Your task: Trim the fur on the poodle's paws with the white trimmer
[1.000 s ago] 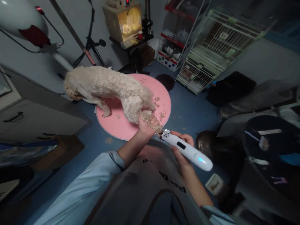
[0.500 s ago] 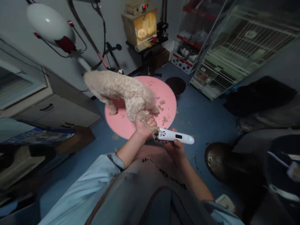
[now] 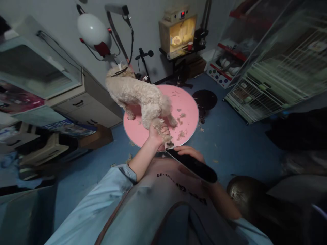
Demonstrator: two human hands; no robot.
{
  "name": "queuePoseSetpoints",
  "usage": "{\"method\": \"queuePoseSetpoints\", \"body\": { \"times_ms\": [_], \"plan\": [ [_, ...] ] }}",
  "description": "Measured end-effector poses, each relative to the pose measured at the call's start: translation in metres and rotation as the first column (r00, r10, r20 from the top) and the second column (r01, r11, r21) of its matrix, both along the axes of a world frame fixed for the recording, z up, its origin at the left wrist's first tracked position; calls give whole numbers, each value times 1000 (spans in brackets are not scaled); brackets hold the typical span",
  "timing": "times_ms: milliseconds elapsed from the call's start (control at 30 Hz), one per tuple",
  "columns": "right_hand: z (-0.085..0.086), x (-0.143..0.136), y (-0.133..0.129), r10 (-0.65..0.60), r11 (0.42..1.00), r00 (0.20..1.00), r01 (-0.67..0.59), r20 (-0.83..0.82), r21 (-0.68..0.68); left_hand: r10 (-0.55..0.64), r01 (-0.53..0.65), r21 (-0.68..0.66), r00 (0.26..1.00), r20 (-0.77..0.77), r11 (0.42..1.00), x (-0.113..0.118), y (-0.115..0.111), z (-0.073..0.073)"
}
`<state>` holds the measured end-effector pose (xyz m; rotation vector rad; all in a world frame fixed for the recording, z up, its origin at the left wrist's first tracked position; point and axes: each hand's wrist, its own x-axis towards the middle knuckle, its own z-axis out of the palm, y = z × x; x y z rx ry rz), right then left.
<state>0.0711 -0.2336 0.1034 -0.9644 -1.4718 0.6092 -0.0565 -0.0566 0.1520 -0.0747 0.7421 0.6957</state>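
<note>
A curly, cream-coloured dog (image 3: 138, 93) stands on a round pink grooming table (image 3: 190, 115), its head away from me to the left. My left hand (image 3: 156, 134) is closed around its raised hind leg, the paw poking out toward me. In my right hand (image 3: 191, 152) is a hair clipper (image 3: 198, 167), its dark side turned up. The clipper's blade end is right by the paw; whether it touches the fur I cannot tell. Clumps of cut hair (image 3: 182, 133) lie on the table to the right of the dog.
A black round stool (image 3: 204, 99) stands behind the table, wire cages (image 3: 245, 98) to the right. At the back left are a white dryer (image 3: 93, 29) and a grooming arm with a loop. A lit cabinet (image 3: 181, 34) sits on a shelf. A brown stool (image 3: 245, 190) is at my right.
The clipper has been turned over from its white face to its dark side and now slants down to the right. My left hand keeps its hold on the leg. The view has shifted left.
</note>
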Motion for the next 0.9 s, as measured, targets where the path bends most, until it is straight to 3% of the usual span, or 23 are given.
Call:
{"method": "queuePoseSetpoints", "body": {
  "times_ms": [67, 200, 300, 433, 600, 700, 833, 900],
  "plan": [
    [3, 4, 3, 42, 999, 996, -44, 84, 27, -7, 7, -6, 1000, -13, 1000, 1, -2, -2],
    [-1, 10, 6, 9, 997, 993, -17, 117, 70, 2, -2, -9, 1000, -2, 1000, 0, -3, -9],
    [-3, 18, 9, 122, 991, 979, -129, 161, 34, 16, -16, -11, 1000, 11, 1000, -1, -3, -15],
    [2, 29, 15, 148, 989, 979, -151, 143, 9, 20, -20, -23, 1000, 11, 1000, -1, -4, -20],
    [9, 38, 26, 375, 926, 901, -351, 219, -140, -97, 92, -92, 994, -57, 991, -3, -7, -21],
    [12, 37, 27, 306, 951, 934, -291, 186, -101, -53, 52, -56, 998, -27, 997, -6, -5, -20],
    [17, 31, 26, 327, 940, 924, -298, 197, -165, -104, 99, -90, 993, -52, 991, -8, -1, -16],
    [20, 26, 25, 289, 955, 943, -272, 163, -118, -117, 115, -82, 993, -26, 990, -9, 2, -13]
  ]
}}
